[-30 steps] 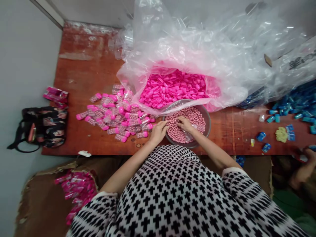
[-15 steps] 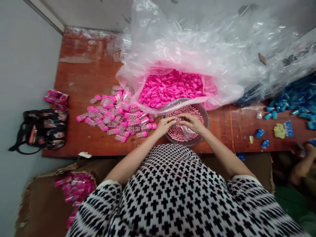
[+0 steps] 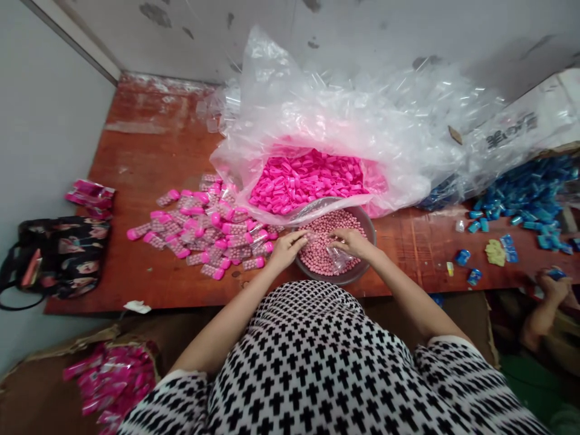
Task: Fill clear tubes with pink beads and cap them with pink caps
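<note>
I saw the left hand (image 3: 286, 249) and right hand (image 3: 352, 243) at a grey bowl (image 3: 371, 232) of pink beads (image 3: 316, 261), beside heaped pink-capped bottles (image 3: 236, 229).

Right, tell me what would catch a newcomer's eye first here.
First, the vivid pink pieces in the open clear bag, just beyond the bowl. Then the heap of pink-capped bottles on the table, left of the bowl, and the blue pieces far right. The bowl's pink beads, front and centre, come next.
</note>
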The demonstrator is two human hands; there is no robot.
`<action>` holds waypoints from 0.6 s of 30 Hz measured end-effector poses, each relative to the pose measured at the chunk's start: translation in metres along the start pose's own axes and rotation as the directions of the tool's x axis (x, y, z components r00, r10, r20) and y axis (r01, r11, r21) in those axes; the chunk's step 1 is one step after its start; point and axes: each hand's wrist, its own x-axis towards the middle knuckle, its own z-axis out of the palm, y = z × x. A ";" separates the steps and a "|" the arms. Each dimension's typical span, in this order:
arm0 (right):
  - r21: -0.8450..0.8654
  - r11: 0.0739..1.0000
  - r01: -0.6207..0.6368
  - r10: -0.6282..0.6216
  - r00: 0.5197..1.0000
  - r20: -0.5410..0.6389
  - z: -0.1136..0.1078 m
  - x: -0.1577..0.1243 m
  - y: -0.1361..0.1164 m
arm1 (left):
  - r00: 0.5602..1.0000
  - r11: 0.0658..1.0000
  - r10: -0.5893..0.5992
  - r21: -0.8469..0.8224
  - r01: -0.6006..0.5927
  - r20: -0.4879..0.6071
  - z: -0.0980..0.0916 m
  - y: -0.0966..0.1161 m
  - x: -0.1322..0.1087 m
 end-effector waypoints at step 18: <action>-0.486 0.784 -0.386 0.212 0.903 -0.375 -0.065 0.163 0.027 | 0.978 0.941 -0.205 -0.285 0.183 -0.047 0.004 -0.002 0.001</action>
